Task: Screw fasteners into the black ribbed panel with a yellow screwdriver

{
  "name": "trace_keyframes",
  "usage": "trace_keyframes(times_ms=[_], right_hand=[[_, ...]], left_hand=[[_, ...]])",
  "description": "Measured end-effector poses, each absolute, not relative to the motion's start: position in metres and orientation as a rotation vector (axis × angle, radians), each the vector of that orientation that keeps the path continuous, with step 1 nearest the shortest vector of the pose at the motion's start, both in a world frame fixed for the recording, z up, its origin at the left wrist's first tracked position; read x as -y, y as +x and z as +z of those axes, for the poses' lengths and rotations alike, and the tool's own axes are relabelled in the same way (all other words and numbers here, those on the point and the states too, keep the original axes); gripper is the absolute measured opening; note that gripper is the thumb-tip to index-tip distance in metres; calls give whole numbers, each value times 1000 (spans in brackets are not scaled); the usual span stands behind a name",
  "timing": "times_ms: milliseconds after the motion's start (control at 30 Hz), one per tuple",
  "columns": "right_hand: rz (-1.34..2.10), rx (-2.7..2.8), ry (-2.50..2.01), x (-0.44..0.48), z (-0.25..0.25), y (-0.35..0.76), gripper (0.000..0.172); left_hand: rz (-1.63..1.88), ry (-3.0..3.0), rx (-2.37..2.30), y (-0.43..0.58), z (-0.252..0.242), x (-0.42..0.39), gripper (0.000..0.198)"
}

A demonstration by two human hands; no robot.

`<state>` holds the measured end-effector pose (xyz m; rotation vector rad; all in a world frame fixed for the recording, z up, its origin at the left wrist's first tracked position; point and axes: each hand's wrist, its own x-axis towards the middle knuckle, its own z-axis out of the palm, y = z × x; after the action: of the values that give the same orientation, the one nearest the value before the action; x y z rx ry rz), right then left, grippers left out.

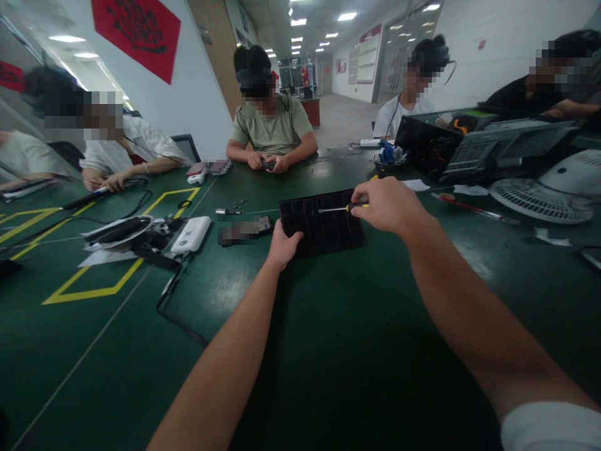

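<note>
In front of me a flat black panel-like case [312, 228] with ridges or slots across it is held slightly raised or tilted at the table. My left hand [283, 246] grips its left edge, thumb on the front face. A screwdriver [334, 210] with a yellow-and-black handle and a thin metal shaft is in the closed fingers of my right hand [382, 203]. Its shaft points left across the upper face of the case; whether the tip touches it I cannot tell. Left of the case lies a dark, partly blurred phone-like object [244, 230], with a small metal cylinder [228, 212] behind it.
Left stand a white box-shaped device [191, 235] and a cluttered round tray [119, 230] with cables. To the right are a white fan [539, 197], a red-handled tool [474, 208] and an open computer case [469, 150]. Several people sit around the green table [357, 351].
</note>
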<state>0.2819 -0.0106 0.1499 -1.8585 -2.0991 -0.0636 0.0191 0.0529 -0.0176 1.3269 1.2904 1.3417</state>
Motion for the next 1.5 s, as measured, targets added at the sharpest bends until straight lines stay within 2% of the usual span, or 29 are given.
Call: trace_keyframes(times_ms=[167, 367, 800, 1500], right_hand=[[-22, 2097, -1812, 8, 149, 284, 20], [-32, 2080, -1816, 7, 147, 285, 26], [-41, 2069, -1827, 8, 148, 285, 23], [-74, 2037, -1897, 10, 150, 283, 22]], left_hand=[[1347, 1323, -1295, 19, -18, -53, 58], [1351, 1335, -1293, 21, -17, -53, 62], [1349, 1306, -1318, 26, -10, -51, 63], [1372, 1343, -1294, 24, -17, -56, 58]])
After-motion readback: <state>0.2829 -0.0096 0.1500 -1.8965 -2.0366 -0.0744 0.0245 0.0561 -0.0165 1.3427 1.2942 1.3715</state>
